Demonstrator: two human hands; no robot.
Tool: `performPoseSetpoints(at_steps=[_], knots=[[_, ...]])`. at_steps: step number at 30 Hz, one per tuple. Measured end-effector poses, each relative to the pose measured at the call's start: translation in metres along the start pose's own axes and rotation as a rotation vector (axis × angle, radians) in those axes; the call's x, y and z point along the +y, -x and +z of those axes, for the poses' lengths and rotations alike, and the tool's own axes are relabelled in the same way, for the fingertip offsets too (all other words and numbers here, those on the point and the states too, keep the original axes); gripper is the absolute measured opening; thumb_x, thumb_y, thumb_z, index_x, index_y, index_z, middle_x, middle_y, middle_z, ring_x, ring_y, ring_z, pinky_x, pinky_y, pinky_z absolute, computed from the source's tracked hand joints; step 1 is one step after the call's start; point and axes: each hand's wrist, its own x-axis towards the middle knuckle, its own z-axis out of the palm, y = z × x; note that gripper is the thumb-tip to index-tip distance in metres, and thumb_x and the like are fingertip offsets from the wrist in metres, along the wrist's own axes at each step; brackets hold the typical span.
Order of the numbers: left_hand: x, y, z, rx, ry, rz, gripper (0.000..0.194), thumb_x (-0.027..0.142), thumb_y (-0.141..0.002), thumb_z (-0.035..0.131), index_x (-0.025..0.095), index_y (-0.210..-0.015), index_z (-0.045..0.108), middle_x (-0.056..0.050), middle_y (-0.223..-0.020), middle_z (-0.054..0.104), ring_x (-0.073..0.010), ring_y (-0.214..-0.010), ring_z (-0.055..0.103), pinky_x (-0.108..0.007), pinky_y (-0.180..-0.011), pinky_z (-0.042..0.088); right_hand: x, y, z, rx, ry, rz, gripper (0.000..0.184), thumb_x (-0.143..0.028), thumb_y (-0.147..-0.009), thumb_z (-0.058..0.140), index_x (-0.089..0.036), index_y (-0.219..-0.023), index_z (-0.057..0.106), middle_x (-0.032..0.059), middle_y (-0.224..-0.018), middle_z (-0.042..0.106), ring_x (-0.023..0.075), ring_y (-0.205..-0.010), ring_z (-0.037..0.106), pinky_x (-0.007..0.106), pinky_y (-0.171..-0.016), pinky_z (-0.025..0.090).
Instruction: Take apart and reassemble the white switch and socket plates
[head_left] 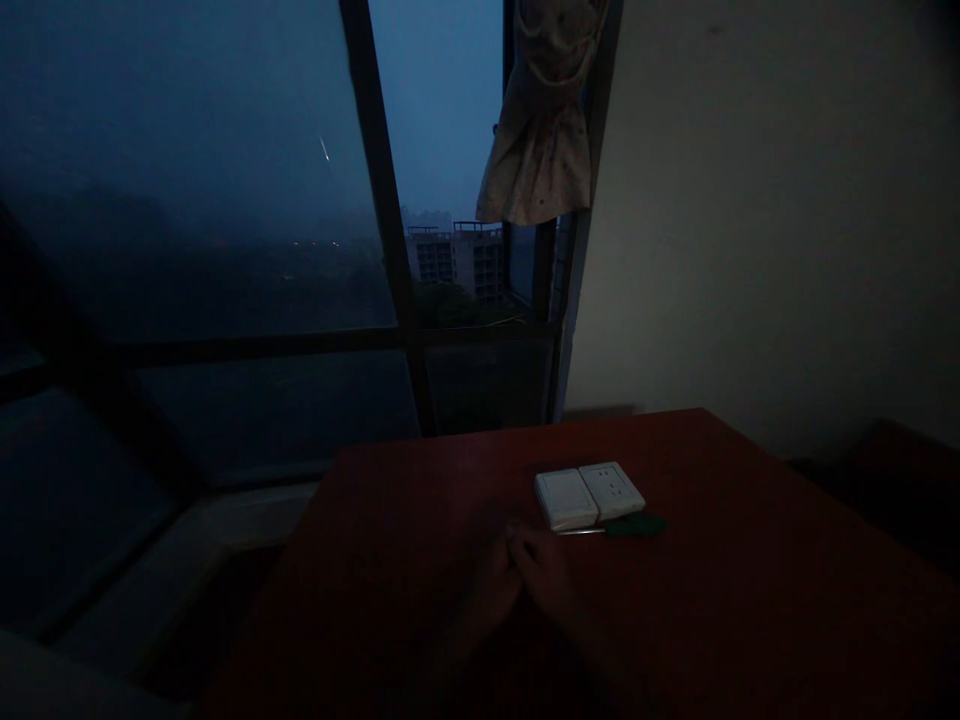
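My left hand and my right hand rest together on the red table, fingers curled in and touching each other. Both look closed, and I see no object in them, though the light is very dim. Just beyond my right hand lie two white wall plates side by side: a blank-looking plate and a socket plate with small slots. A screwdriver with a green handle lies along their near edge, its metal shaft pointing left toward my right hand.
The red table stretches out to the right and toward me. Behind it stand dark-framed windows, with a knotted curtain hanging above the far edge. A pale wall rises at the right. A low ledge runs along the left.
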Motion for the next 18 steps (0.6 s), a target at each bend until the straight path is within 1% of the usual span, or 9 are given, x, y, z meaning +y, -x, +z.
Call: performPoseSetpoints(at_steps=[5, 13, 18], knots=[[-0.0039, 0.0003, -0.0015, -0.005, -0.003, 0.000, 0.022, 0.018, -0.080, 0.048, 0.017, -0.099, 0.060, -0.007, -0.102, 0.064, -0.0216, -0.096, 0.058, -0.034, -0.090, 0.044, 0.0016, -0.0009, -0.0001, -0.005, 0.007, 0.000, 0.038, -0.041, -0.087, 0.041, -0.019, -0.057, 0.049, -0.0016, -0.059, 0.052, 0.0133, -0.057, 0.048, 0.023, -0.054, 0.034], [-0.0032, -0.0012, -0.0005, -0.019, 0.004, 0.023, 0.023, 0.018, -0.081, 0.048, 0.017, -0.101, 0.059, -0.007, -0.104, 0.065, -0.0217, -0.098, 0.058, -0.035, -0.091, 0.044, -0.0006, -0.0011, -0.0005, -0.007, 0.008, -0.005, 0.038, -0.040, -0.087, 0.041, -0.019, -0.058, 0.052, -0.0011, -0.059, 0.054, 0.0137, -0.058, 0.049, 0.024, -0.055, 0.035], [-0.0081, -0.0010, -0.0018, -0.013, -0.014, 0.027, 0.024, 0.018, -0.081, 0.049, 0.016, -0.103, 0.059, -0.008, -0.104, 0.064, -0.0218, -0.098, 0.058, -0.034, -0.091, 0.044, -0.0007, -0.0011, -0.0009, -0.021, -0.006, -0.007, 0.039, -0.042, -0.088, 0.040, -0.019, -0.059, 0.051, -0.0008, -0.062, 0.054, 0.0136, -0.059, 0.049, 0.023, -0.055, 0.036]])
